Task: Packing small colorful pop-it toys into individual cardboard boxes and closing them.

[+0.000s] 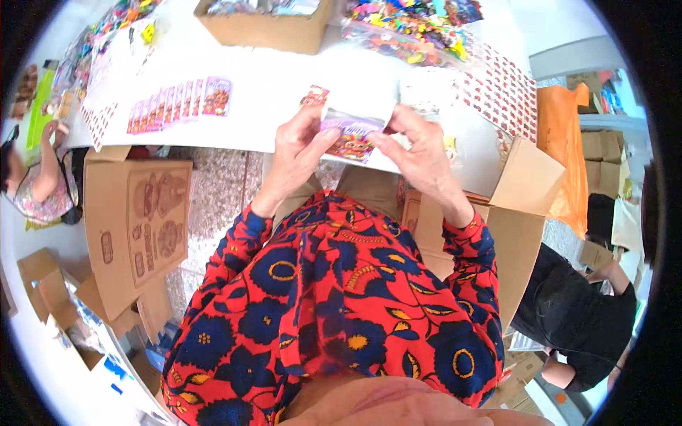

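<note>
Both of my hands are over the near edge of the white table (263,78). Between them they hold a small purple packet (352,147) with a colourful printed front. My left hand (300,144) pinches its left side, thumb on the front. On the other side my right hand (420,150) grips it the same way. The packet's upper edge looks pale and seems parted, though what is inside cannot be seen. Just beyond my left fingers lies a small red printed card (315,95). Further left, several similar purple packets (177,103) overlap in a row.
An open cardboard box (266,30) stands at the back, beside a heap of small colourful toys (419,25). Sheets with small red prints (497,89) cover the right side. Cartons (138,227) flank me, and an orange bag (561,156) hangs at right. Other people are at both sides.
</note>
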Demonstrator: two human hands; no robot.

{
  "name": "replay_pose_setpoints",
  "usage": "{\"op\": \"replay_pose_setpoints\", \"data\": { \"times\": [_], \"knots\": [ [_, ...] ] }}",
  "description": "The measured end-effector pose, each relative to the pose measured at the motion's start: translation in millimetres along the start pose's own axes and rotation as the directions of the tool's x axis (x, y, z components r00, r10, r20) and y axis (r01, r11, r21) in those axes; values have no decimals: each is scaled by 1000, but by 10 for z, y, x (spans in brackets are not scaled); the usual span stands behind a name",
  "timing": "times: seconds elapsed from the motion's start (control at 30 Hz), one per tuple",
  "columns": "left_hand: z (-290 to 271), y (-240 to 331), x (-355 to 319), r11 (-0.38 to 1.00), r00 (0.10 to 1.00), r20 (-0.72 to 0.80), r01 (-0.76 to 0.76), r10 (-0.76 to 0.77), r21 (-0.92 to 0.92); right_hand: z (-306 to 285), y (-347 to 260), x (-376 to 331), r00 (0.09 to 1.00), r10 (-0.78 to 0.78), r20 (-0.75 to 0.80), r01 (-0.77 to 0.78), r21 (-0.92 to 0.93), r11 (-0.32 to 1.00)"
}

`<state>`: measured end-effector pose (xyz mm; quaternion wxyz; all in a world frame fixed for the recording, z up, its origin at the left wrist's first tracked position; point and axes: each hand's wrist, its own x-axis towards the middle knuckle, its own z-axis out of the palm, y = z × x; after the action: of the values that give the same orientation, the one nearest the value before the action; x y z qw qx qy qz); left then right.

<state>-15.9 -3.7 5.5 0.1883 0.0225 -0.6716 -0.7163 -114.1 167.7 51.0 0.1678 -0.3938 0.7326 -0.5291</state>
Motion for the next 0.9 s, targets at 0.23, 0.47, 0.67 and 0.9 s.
{"op": "replay_pose_setpoints", "data": {
  "times": [0.23, 0.47, 0.67, 0.9],
  "knots": [
    [148, -80, -11, 996, 999, -30, 35, -33, 78, 50, -22, 50, 999, 4, -52, -9, -86, 996],
    [227, -210, 83, 925, 991, -134, 70, -21, 373, 93, 60, 156, 995, -61, -79, 50, -131, 990],
    [139, -275, 192, 972, 995, -100, 32, -9, 232, 18, 109, 273, 1000, -19, -19, 16, -129, 991],
    [-49, -308, 281, 950, 979, 41, 203, -199, -236, -143, 133, 532, 991, -16, 135, 25, -66, 998]
  ]
}}
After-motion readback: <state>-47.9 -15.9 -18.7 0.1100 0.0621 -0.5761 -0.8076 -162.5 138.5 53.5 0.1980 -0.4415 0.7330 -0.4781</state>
